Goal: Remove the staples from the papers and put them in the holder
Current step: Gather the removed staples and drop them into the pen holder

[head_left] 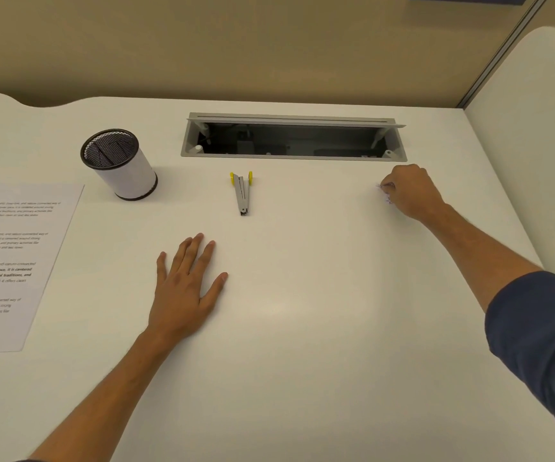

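staples (386, 193): tiny glints | right hand (409, 191): curled over them

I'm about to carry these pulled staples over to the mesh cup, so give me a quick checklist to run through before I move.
1. Right hand closed over the staples at the desk's right side: ok, though how many it holds cannot be told.
2. Holder upright, mouth open: ok.
3. Path from right hand to holder: not ok, the staple remover lies on the desk between them; lift over it.
4. Left hand flat on the desk, free: ok.
5. Papers lying clear of the holder: ok.
6. All staples gathered off the desk: cannot tell, too small to see.
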Tool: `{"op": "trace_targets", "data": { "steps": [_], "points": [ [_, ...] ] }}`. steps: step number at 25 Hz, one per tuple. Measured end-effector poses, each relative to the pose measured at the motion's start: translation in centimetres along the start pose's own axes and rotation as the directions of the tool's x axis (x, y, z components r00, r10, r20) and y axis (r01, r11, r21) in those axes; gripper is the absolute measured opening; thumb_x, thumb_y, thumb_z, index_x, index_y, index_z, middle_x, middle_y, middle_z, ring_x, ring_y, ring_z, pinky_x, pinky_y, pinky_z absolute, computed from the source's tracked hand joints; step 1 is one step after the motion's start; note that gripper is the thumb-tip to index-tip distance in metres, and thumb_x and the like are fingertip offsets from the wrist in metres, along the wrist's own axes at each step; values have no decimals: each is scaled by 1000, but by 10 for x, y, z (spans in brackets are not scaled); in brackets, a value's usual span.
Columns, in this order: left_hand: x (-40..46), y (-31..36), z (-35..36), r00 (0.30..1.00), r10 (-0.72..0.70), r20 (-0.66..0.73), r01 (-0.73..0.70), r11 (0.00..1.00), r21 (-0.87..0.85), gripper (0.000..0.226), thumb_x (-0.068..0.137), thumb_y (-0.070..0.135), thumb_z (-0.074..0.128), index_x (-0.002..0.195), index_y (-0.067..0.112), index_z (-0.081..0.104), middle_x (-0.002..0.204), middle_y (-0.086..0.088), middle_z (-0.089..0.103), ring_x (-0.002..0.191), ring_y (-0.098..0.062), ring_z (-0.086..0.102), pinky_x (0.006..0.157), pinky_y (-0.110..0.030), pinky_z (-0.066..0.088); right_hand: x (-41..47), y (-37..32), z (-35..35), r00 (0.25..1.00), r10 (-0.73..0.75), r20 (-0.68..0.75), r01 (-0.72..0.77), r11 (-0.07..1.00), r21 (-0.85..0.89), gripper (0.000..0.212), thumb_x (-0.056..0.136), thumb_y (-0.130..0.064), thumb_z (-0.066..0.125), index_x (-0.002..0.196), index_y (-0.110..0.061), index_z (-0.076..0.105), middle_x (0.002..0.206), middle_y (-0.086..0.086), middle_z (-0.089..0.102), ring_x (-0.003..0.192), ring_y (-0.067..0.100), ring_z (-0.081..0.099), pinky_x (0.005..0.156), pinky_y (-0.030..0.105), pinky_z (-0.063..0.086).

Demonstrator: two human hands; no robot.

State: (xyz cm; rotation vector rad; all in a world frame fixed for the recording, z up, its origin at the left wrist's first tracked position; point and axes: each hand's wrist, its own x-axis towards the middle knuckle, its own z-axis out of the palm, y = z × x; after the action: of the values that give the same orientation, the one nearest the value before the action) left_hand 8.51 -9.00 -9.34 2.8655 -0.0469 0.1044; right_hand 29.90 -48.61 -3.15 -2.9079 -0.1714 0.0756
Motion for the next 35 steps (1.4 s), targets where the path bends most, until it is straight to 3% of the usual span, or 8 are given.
{"op": "trace_targets", "data": {
  "steps": [5,8,10,12,14,18,29,35],
  "points": [
    [0,1,0,1000,6,-1,-6,1000,3,66,96,57,24,152,23,30,161,1,21,149,-18,16,119,-52,10,-1,5,-4,991,10,-132,1,996,85,24,93,-4,53,90,9,72,91,27,70,84,41,64,80,41,50],
    [0,1,-1,1000,5,-1,-5,1000,1,67,95,58,23,152,23,30,161,2,21,149,-17,16,119,-51,9,-4,3,-13,959,157,-236,-71,938,338,17,89,-8,63,97,1,75,95,20,73,88,33,68,83,33,50],
    [0,1,-2,1000,3,1,-3,1000,-5,67,95,58,22,152,23,30,161,1,21,149,-17,16,118,-51,9,-7,1,-20,940,290,-179,-130,791,598,19,86,-12,70,101,-1,74,96,16,73,85,27,69,83,32,55],
    [0,0,-2,1000,8,5,-8,1000,-11,67,95,59,22,152,24,29,161,2,20,149,-16,16,118,-51,10,-10,-5,-28,920,391,-20,-209,534,819,25,84,-13,73,106,-1,72,100,13,71,84,22,69,77,24,58],
    [-1,-3,-5,1000,22,15,-22,1000,-13,68,95,61,20,152,25,28,162,3,19,149,-15,15,119,-50,10,-14,-19,-35,912,396,102,-251,345,905,27,83,-12,72,108,-3,70,104,9,69,87,16,69,72,17,57],
    [-3,-24,-14,999,21,33,-21,1000,9,69,93,64,16,153,31,24,162,5,16,150,-14,13,119,-49,9,-17,-62,-45,949,264,175,-219,148,964,22,86,-12,69,107,-7,70,103,5,71,97,17,69,82,21,56],
    [-3,-42,-20,999,5,52,-5,1000,3,66,94,64,16,154,36,17,163,8,10,150,-12,8,120,-46,3,3,-259,-30,961,-103,256,-261,-43,964,13,85,1,67,97,2,69,88,7,73,78,13,70,83,21,56],
    [-2,-43,-17,998,6,61,-6,1000,11,64,96,62,16,155,37,9,164,9,3,151,-12,2,120,-47,0,21,-353,-5,965,-124,233,-229,42,972,16,81,1,72,96,7,70,78,7,70,65,12,67,69,18,58]
  ]
}}
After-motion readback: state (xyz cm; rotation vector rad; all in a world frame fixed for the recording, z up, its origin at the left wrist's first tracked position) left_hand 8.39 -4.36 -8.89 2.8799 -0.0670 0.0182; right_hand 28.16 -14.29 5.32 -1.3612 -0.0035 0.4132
